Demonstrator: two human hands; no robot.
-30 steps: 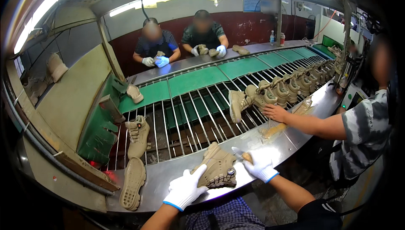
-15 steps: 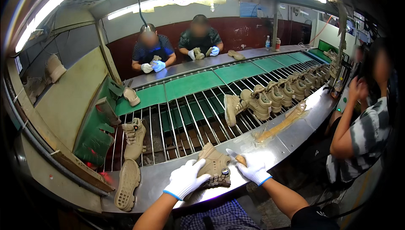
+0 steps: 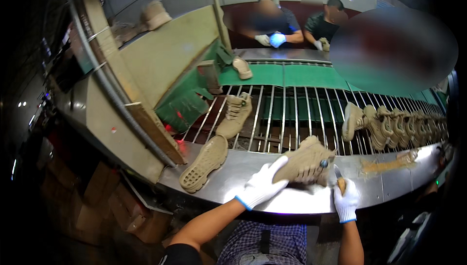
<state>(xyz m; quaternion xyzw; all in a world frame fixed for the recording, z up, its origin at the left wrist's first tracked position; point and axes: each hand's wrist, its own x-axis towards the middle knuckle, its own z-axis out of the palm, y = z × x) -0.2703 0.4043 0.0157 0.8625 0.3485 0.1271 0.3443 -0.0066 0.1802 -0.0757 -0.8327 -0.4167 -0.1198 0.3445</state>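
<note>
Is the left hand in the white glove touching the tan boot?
Touching. The head view shows the left hand with its gloved fingers laid against the side of the tan boot, no gap between them.

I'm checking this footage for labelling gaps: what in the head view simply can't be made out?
- Tool in the right hand: its handle hidden in the glove, its tip too small.
- Tan boot: near side covered by the left hand.
- Row of boots: far end bends into the dark rim.
- Conveyor: upper right under a blur patch.
</note>
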